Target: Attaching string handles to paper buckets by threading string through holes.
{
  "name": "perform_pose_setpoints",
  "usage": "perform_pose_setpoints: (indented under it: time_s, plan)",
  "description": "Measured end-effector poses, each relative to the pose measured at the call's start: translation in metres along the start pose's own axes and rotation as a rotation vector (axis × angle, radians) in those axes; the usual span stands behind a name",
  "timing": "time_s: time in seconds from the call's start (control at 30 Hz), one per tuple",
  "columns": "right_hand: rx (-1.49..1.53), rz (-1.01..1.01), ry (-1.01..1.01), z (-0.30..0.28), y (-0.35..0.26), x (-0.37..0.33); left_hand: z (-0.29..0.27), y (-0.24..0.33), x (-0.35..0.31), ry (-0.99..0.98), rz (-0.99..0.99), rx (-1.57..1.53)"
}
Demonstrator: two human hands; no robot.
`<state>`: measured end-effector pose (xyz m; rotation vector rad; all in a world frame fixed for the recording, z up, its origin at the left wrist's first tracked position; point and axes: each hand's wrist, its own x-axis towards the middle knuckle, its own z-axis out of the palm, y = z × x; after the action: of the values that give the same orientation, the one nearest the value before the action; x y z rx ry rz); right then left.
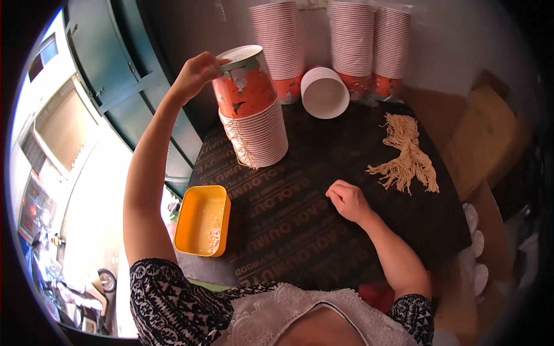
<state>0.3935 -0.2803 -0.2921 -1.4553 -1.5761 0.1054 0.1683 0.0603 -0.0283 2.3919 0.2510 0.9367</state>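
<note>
My left hand (pixel 199 74) grips the upper edge of an orange patterned paper bucket (pixel 245 92), which tops a nested, upside-down stack. Below it show the close white rims of the other buckets (pixel 259 141). Pale strings (pixel 238 141) hang down the left side of this stack. Over the middle right of the table is my right hand (pixel 348 200), its fingers curled closed; whatever may be inside them is hidden. A tied bundle of cream strings (pixel 407 153) lies beyond it, to the right.
A yellow plastic box (pixel 202 222) with small pale and reddish bits stands at the left on the dark printed table (pixel 300 230). Behind are tall bucket stacks (pixel 352 40) and one bucket on its side (pixel 325 93). Cardboard (pixel 482 135) stands right; a green door (pixel 115 69) opens left.
</note>
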Motion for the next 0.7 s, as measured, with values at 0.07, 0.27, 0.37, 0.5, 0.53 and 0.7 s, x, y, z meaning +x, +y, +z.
perform_pose_setpoints:
  time_s: [0.07,0.27,0.37,0.5,0.53,0.7]
  plan:
    - [0.003,0.011,0.011,-0.001,0.001,0.0,0.01,0.003,0.0,0.079,0.009,0.089]
    - [-0.012,-0.04,0.024,0.003,0.004,0.0,0.011,-0.002,-0.005,0.225,0.039,0.305]
    - [-0.047,-0.056,0.027,0.003,0.008,-0.003,0.024,0.02,0.0,0.237,-0.127,0.506]
    - [-0.052,-0.082,0.043,0.009,0.011,-0.003,0.096,0.057,-0.002,0.54,0.456,0.961]
    - [-0.047,-0.086,0.039,0.011,0.008,-0.002,0.114,0.063,0.001,0.458,0.498,0.829]
    - [-0.08,-0.09,0.018,0.002,0.008,-0.006,0.218,0.062,0.038,0.093,0.238,0.736]
